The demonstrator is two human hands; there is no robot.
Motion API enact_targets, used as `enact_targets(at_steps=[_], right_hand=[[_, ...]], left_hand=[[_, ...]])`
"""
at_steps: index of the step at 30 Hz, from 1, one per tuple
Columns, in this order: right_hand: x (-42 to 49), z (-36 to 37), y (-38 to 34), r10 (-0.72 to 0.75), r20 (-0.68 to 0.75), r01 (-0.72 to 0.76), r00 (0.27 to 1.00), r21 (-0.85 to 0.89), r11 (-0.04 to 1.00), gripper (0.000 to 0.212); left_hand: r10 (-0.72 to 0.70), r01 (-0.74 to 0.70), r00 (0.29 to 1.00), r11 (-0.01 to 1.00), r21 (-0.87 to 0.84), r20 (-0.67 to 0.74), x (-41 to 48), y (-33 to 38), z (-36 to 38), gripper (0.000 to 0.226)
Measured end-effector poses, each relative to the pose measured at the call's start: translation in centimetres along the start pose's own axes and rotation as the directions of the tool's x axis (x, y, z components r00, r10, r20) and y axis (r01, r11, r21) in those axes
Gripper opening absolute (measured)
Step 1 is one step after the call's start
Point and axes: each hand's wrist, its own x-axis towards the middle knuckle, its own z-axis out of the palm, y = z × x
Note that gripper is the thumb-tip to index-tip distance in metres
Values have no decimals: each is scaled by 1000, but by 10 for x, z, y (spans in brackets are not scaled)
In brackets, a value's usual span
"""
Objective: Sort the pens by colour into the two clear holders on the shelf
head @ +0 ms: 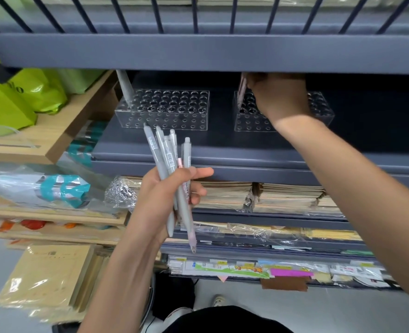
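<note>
My left hand (pixel 165 195) grips a bundle of pens (pixel 168 164) in front of the shelf, several grey ones and one pink one, tips pointing down. Two clear holders with rows of holes stand on the dark shelf. The left holder (pixel 165 109) has one grey pen (pixel 125 88) standing in its far left corner. My right hand (pixel 278 97) reaches over the right holder (pixel 321 109) and pinches a pink pen (pixel 241 91) at that holder's left end. The hand hides much of this holder.
A dark shelf board (pixel 198 51) hangs low above the holders. Stacks of wrapped notebooks (pixel 258 195) fill the shelves below. To the left, wooden shelves carry green bags (pixel 13 97) and wrapped goods. Packs of paper (pixel 50 280) lean on the floor.
</note>
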Motion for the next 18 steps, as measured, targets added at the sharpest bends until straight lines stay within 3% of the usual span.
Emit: enact_targets(at_steps=[8, 11, 18], right_hand=[[-2, -1, -4, -26, 2, 26, 1000, -40, 999, 35], [-2, 0, -6, -22, -2, 22, 1000, -78, 997, 34], [0, 3, -1, 69, -16, -70, 997, -58, 996, 41]], left_hand=[[-62, 62, 998, 998, 28, -1, 6, 4, -6, 21], [-52, 51, 999, 998, 45, 4, 7, 7, -8, 11], [-53, 52, 998, 998, 40, 32, 10, 14, -14, 11]])
